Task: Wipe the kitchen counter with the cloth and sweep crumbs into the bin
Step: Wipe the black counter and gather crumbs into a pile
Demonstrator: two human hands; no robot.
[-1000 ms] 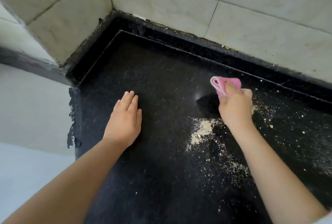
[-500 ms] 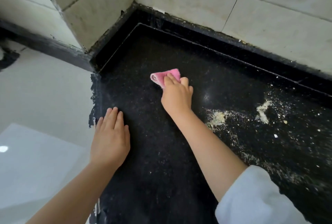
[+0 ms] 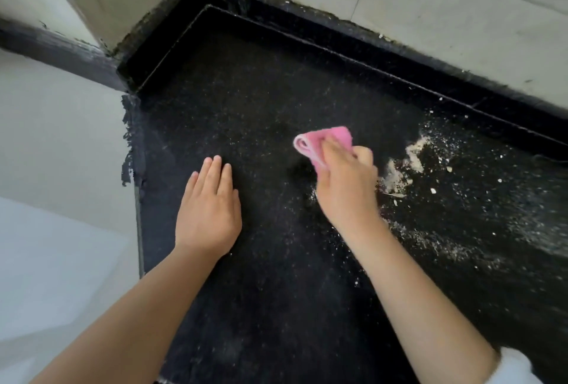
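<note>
The folded pink cloth (image 3: 322, 146) lies on the black speckled counter (image 3: 261, 276), under the fingers of the right hand (image 3: 345, 186). The hand's fingers curl over the cloth and grip it, knuckles up; the folded edge of the cloth sticks out past the fingertips, away from the person and a little toward the left hand. The hand is slightly blurred, so the exact lie of each finger cannot be told. Its forearm runs back toward the person at a slant, and a white sleeve (image 3: 519, 368) shows at the lower corner.

Just beside the right hand, on its outer side, lie pale crumbs (image 3: 399, 177) in small heaps and smears, with finer specks scattered farther out along the counter.

The left hand (image 3: 209, 211) rests palm down on the counter, well apart from the cloth. Its fingers are straight and close together, pointing away from the person, and hold nothing. Its forearm stretches back toward the person.

Beyond both hands a raised black rim (image 3: 338, 42) borders the counter, and pale tiled walls (image 3: 430, 5) meet in a corner beyond the left hand.
</note>
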